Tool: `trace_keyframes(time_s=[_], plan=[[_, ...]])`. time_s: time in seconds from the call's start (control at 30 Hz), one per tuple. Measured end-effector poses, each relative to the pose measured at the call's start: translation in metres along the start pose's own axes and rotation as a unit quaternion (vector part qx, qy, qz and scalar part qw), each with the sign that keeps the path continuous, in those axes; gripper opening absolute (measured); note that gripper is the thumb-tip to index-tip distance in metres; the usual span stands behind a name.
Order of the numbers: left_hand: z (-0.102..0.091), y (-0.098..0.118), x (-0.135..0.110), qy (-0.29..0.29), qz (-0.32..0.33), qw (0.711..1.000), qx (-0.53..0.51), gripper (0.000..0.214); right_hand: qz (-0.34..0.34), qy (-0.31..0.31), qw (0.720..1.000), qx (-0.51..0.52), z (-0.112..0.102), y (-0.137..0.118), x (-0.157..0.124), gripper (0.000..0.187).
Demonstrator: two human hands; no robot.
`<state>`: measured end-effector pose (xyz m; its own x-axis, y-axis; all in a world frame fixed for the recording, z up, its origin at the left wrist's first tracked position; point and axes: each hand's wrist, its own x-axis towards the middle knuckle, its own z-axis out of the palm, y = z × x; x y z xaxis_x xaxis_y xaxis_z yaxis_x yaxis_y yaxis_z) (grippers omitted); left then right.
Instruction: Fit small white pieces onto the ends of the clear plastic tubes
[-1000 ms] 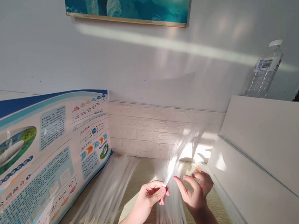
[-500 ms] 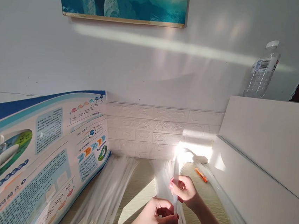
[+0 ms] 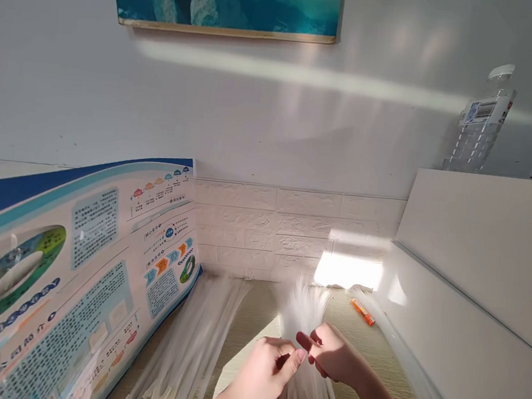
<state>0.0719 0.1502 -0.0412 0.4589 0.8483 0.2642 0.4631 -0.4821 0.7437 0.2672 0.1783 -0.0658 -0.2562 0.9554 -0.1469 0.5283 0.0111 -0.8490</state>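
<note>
My left hand (image 3: 264, 375) is closed in a pinch, thumb against forefinger, over the near part of the middle bundle. My right hand (image 3: 333, 354) is just beside it with fingers curled, its fingertips close to the left thumb. Whatever either hand holds is too small or hidden to make out. Below and behind them lies the middle bundle of thin, whitish translucent strands (image 3: 303, 306), wispy at the far end and with tube-like ends towards me. A similar bundle (image 3: 207, 325) of pale strands lies to the left.
A printed poster board (image 3: 94, 271) stands along the left. On the right are a white panel (image 3: 478, 245), a long clear plastic sleeve (image 3: 402, 350) and an orange tube-like item (image 3: 362, 312). An upright plastic bottle (image 3: 480, 123) stands above the panel. A brick-patterned wall (image 3: 230, 221) is behind.
The translucent strip seen upright between my hands is no longer visible there. My left hand has moved up and slightly left, and my right hand has lowered, bringing their fingertips together.
</note>
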Motion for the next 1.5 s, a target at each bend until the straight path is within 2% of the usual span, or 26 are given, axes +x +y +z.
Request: trace_keyframes(time_s=[0.1,0.2,0.27,0.33,0.4,0.5,0.6,0.7,0.77,0.87,0.97,1.03,1.1,1.2,1.3,1.4,1.5], plan=[[0.001,-0.009,0.003,0.025,-0.016,1.0,0.01,0.038,-0.052,0.076,0.996,0.002,-0.001,0.005,0.009,0.047],[0.005,-0.024,0.005,0.068,-0.01,0.997,0.016,0.026,-0.065,0.126,0.99,0.005,0.0,0.015,0.019,0.039],[0.01,-0.034,0.006,0.076,-0.008,0.996,0.036,0.025,-0.065,0.146,0.987,0.001,0.004,0.022,0.023,0.03],[0.014,-0.042,0.006,0.068,-0.014,0.996,0.054,0.025,-0.061,0.145,0.987,0.002,0.008,0.026,0.024,0.024],[0.016,-0.045,0.005,0.056,-0.015,0.997,0.055,0.024,-0.061,0.128,0.99,0.004,0.013,0.029,0.024,0.027],[0.012,-0.039,0.005,0.053,-0.01,0.996,0.068,0.026,-0.075,0.13,0.989,-0.011,0.016,0.031,0.027,0.033],[-0.005,-0.024,0.007,0.063,-0.022,0.994,0.09,0.03,-0.091,0.179,0.979,-0.033,0.016,0.034,0.032,0.032],[-0.034,-0.013,0.004,0.055,-0.069,0.991,0.1,0.035,-0.109,0.218,0.969,-0.045,0.013,0.04,0.036,0.033],[-0.056,-0.014,-0.007,0.072,-0.084,0.988,0.106,0.037,-0.115,0.221,0.967,-0.048,0.011,0.042,0.036,0.034],[-0.085,-0.029,-0.041,0.154,-0.065,0.975,0.149,0.034,-0.116,0.232,0.965,-0.045,0.008,0.044,0.033,0.033],[-0.099,-0.051,-0.09,0.215,-0.094,0.943,0.235,0.027,-0.131,0.263,0.956,-0.029,0.004,0.042,0.03,0.036],[-0.097,-0.061,-0.122,0.242,-0.109,0.923,0.279,0.031,-0.178,0.29,0.94,-0.013,0.002,0.04,0.029,0.04],[-0.091,-0.064,-0.147,0.229,-0.133,0.912,0.314,0.029,-0.218,0.318,0.923,-0.005,0.001,0.039,0.027,0.04],[-0.078,-0.062,-0.164,0.203,-0.174,0.899,0.348,0.023,-0.219,0.34,0.915,-0.006,0.001,0.038,0.026,0.039],[-0.067,-0.058,-0.163,0.194,-0.172,0.892,0.371,0.02,-0.211,0.331,0.92,-0.001,0.0,0.037,0.026,0.043],[-0.06,-0.054,-0.151,0.186,-0.155,0.886,0.397,0.017,-0.202,0.311,0.929,0.009,0.001,0.037,0.026,0.047],[-0.054,-0.049,-0.138,0.164,-0.165,0.881,0.413,0.013,-0.191,0.307,0.932,0.018,0.003,0.036,0.026,0.049]])
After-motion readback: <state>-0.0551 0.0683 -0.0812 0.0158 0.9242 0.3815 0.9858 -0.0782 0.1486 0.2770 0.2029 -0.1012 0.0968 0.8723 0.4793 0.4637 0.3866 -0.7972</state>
